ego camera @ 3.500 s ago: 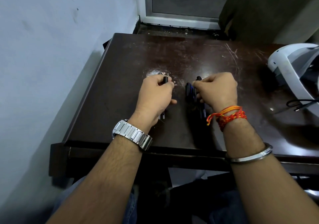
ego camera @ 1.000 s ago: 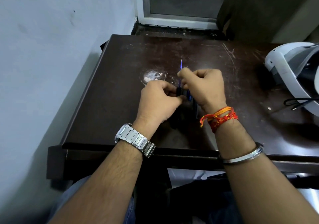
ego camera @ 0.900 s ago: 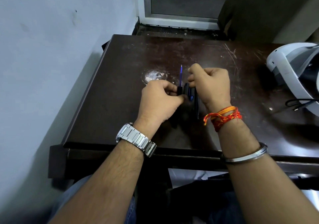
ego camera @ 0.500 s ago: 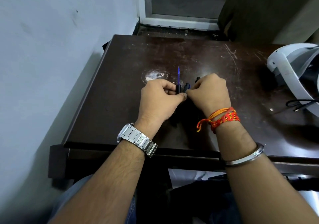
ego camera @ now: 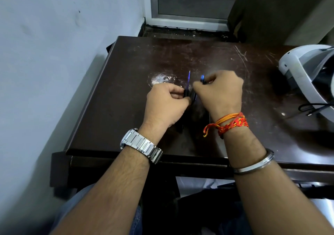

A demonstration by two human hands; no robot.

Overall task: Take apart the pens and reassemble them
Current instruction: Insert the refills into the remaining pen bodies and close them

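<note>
My left hand (ego camera: 166,106) grips a black pen barrel (ego camera: 186,93) near the middle of the dark table. A thin blue refill (ego camera: 189,77) sticks up out of that barrel, pointing away from me. Right beside it, my right hand (ego camera: 220,93) is curled round a second black pen piece (ego camera: 193,97) whose blue tip (ego camera: 202,77) shows above the fingers. The two hands nearly touch. The lower end of the left pen (ego camera: 180,126) shows under my left wrist. Most of both pens is hidden by the fingers.
The dark scratched table (ego camera: 126,90) stands against a pale wall on the left, with a window sill behind. A white headset (ego camera: 307,75) with a black cable (ego camera: 310,108) lies at the table's right side. A white scuff mark (ego camera: 160,79) lies just beyond my left hand.
My right hand has picked up a second pen piece and lifted it beside the left hand's barrel. The left hand holds still with the refill sticking out.
</note>
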